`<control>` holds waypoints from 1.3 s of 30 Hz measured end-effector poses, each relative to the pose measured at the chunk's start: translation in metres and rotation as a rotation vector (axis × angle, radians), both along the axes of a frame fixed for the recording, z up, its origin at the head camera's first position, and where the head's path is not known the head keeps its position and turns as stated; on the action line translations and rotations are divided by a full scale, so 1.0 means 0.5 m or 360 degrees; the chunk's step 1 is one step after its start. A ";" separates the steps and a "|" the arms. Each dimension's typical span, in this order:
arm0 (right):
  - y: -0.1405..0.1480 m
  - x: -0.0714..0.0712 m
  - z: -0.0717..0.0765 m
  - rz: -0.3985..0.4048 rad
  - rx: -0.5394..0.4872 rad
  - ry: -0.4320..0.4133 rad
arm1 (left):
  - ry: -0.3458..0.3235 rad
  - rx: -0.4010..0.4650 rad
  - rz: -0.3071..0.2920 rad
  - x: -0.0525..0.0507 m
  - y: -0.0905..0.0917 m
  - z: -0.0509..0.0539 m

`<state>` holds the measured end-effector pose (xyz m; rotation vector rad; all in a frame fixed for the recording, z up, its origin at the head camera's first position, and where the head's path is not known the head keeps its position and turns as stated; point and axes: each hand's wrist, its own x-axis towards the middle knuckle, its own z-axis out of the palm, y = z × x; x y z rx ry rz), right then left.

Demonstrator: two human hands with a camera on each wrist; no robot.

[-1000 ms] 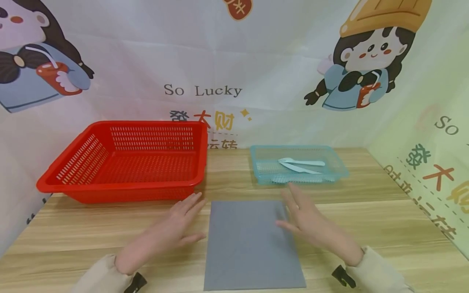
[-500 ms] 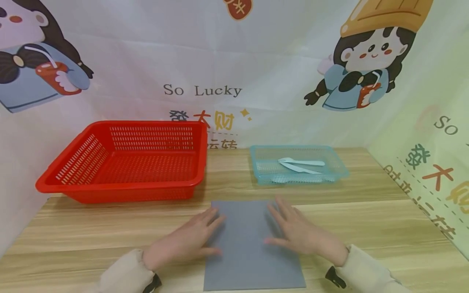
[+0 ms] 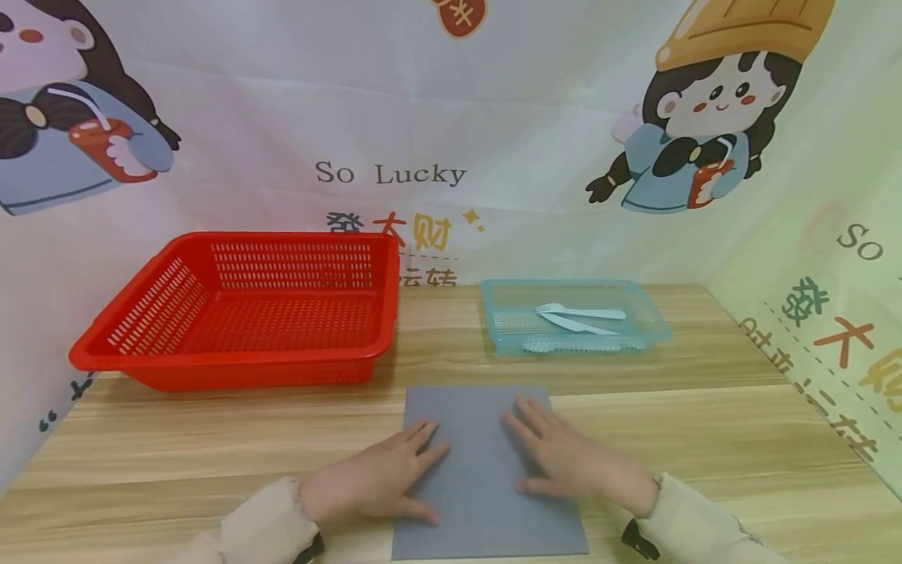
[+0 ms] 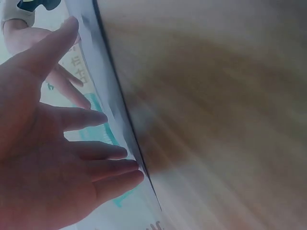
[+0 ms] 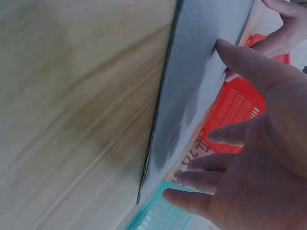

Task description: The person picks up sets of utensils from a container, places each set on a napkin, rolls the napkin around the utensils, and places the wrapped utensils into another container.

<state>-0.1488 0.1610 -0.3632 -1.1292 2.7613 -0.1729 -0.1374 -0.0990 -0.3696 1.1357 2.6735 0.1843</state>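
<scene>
A flat grey rectangular sheet (image 3: 479, 501) lies on the wooden table in front of the person. Over its left edge reaches the left hand (image 3: 384, 474), fingers spread and straight. The right hand (image 3: 567, 454) lies over the sheet's right side with its fingers likewise extended. Neither hand grips anything. In the left wrist view, the left hand (image 4: 72, 139) has its palm and parted fingers beside the grey sheet (image 4: 103, 72). The right wrist view has the right hand's thumb (image 5: 240, 57) at the sheet's surface; whether it touches is hard to tell.
A red plastic basket (image 3: 247, 360) stands at the back left. Behind the sheet to the right is a light blue basket (image 3: 510, 345) holding a pale fork (image 3: 592, 313) and a pale knife (image 3: 578, 324). A printed cloth (image 3: 535, 149) hangs along the back.
Both hands have moved inward and nearer the person, from beside the sheet's edges to over its sides. The sheet and baskets have stayed in place.
</scene>
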 end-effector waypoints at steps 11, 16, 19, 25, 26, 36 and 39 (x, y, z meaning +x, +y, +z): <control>-0.004 0.002 -0.006 0.0073 0.0031 -0.0127 | -0.0050 -0.0106 0.0032 0.001 0.011 0.003; -0.005 0.002 -0.011 0.0066 0.0018 -0.0127 | -0.0126 -0.0114 0.0085 -0.004 0.019 0.009; -0.006 0.004 -0.012 0.0069 0.0011 -0.0114 | -0.0147 -0.0104 0.0139 -0.005 0.023 0.010; -0.010 0.010 -0.012 0.0052 0.0042 -0.0096 | -0.0132 -0.0117 0.0190 -0.004 0.031 0.008; -0.011 0.011 -0.012 0.0048 0.0044 -0.0094 | -0.0131 -0.0123 0.0190 -0.005 0.032 0.008; -0.014 0.017 -0.010 0.0030 0.0078 -0.0025 | -0.0246 -0.0155 0.0213 -0.027 0.034 0.018; -0.015 0.020 -0.009 0.0020 0.0080 -0.0022 | -0.0282 -0.0134 0.0220 -0.035 0.033 0.020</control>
